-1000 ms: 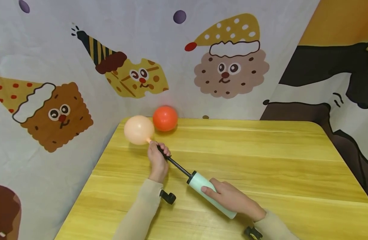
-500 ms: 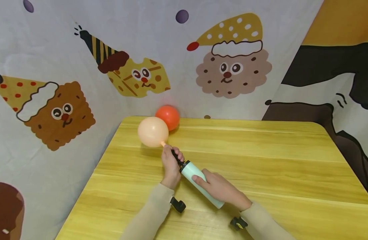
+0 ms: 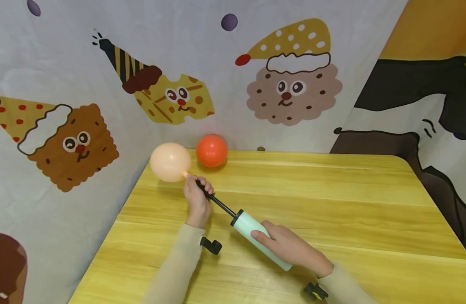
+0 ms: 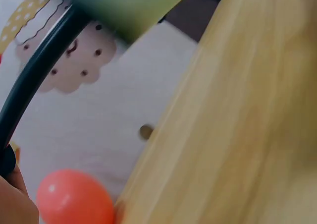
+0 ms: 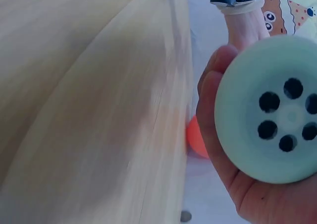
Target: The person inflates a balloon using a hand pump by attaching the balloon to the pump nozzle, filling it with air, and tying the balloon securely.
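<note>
A mint-green hand balloon pump (image 3: pixel 261 240) slants over the table, its black rod drawn partly out of the barrel. My left hand (image 3: pixel 197 196) grips the black handle end, with the neck of an inflated peach balloon (image 3: pixel 170 162) at its thumb and fingers. How the neck sits on the nozzle is hidden by the hand. My right hand (image 3: pixel 290 245) wraps round the green barrel, thumb on top. In the right wrist view the barrel's round end cap (image 5: pixel 292 115) shows several dark holes. The black rod (image 4: pixel 39 68) crosses the left wrist view.
A red-orange balloon (image 3: pixel 212 151) rests at the back of the wooden table (image 3: pixel 331 194), just right of the peach one. Behind and to the left hangs a white cloth (image 3: pixel 225 84) printed with cartoon snacks. Black camera mounts (image 3: pixel 211 245) sit on both wrists.
The rod went fully into the barrel half a second ago and is now drawn out again. My left hand and the peach balloon swung right, then back left. The peach balloon looks slightly larger.
</note>
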`<state>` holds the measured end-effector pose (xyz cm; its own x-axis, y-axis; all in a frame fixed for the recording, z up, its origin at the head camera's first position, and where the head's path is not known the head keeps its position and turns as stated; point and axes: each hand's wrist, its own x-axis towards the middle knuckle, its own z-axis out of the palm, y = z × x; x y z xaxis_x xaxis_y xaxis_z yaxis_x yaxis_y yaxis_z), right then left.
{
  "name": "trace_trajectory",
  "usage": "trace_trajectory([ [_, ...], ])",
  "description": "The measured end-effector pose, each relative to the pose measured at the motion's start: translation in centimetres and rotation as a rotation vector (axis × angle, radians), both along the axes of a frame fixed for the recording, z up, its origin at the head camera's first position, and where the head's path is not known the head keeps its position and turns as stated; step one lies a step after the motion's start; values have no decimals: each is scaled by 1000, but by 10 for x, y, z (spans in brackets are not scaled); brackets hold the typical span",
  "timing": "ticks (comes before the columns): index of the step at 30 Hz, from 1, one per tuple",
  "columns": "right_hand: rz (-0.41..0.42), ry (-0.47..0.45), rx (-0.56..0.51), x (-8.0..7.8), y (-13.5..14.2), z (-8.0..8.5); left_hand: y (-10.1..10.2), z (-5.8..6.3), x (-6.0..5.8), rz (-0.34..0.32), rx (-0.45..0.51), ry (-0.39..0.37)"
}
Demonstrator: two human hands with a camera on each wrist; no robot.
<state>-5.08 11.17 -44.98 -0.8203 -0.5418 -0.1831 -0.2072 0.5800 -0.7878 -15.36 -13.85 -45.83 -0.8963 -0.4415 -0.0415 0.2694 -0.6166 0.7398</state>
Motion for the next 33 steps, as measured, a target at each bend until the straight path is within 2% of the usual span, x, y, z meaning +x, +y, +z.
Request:
trace_trajectory([
  [4, 30, -13, 9, 8, 17, 1, -17, 4, -4, 34, 9, 6],
  [7, 46, -1, 6, 11, 22, -2, -18, 4, -2, 28, -9, 0],
  [14, 8, 55, 39, 10, 11, -12, 3, -8, 4, -8, -21, -24],
  [18, -16, 71, 55, 6, 1, -14, 14, -10, 10, -19, -28, -42],
  [27, -56, 100, 29, -7, -17, -8, 43, -14, 24, -115, -71, -62],
  [33, -63, 80, -1, -14, -22, -5, 50, -14, 27, -143, -105, -62],
])
